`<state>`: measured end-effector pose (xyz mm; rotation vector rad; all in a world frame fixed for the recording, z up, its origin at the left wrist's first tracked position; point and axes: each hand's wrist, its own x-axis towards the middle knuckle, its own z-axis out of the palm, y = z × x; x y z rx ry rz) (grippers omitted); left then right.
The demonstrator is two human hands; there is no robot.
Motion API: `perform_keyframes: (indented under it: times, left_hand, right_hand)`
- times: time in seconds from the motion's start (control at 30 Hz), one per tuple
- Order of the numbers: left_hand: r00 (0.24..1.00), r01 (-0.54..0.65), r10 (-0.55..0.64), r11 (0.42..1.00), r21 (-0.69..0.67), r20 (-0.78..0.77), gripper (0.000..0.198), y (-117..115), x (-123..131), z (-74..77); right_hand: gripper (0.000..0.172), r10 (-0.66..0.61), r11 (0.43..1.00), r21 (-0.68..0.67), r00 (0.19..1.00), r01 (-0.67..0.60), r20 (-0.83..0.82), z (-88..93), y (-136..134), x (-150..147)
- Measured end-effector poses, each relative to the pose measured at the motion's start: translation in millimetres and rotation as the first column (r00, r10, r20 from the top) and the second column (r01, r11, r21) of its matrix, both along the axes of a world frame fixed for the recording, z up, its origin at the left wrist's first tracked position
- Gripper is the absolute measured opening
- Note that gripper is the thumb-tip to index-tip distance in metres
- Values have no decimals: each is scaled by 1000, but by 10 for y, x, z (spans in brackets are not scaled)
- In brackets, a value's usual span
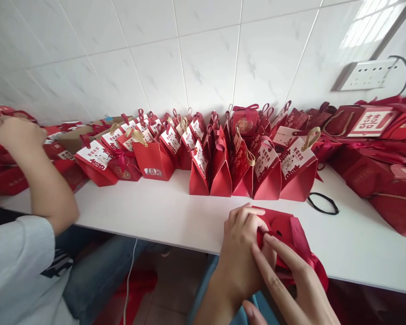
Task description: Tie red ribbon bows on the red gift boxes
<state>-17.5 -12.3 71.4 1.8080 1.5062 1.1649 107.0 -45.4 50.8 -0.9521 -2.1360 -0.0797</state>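
Note:
A flat red paper gift bag (286, 232) with a red ribbon lies at the near edge of the white table (162, 212). My left hand (242, 253) rests on its left side with fingers curled and pinching the paper. Beside it, my right hand (291, 275) has the fingers stretched along the bag's folded edge and is pressing it. Both hands grip the same bag, which they partly cover.
Several finished red gift bags (267, 171) with white labels stand in rows along the tiled wall. A black hair tie (323, 203) lies on the table at right. Larger red bags (385, 176) pile up at far right. Another person's arm (37, 171) reaches in at left.

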Motion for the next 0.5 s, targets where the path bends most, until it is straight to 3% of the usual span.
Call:
perform_keyframes:
  times: [0.17, 0.33, 0.5]
  left_hand:
    - [1000, -16, 16, 1000, 7, -17, 12, 23, 1, -18]
    - [999, -8, 10, 999, 38, -53, 10, 24, -11, -13]
    - [996, -45, 53, 993, 107, -75, 15, 45, 5, -115]
  right_hand:
    - [68, -4, 999, 36, 999, 2, 53, 43, 30, -6]
    - [52, 25, 999, 45, 998, -28, 66, 96, 26, -5]
    - [55, -24, 1000, -14, 1000, 24, 11, 136, 46, -43]
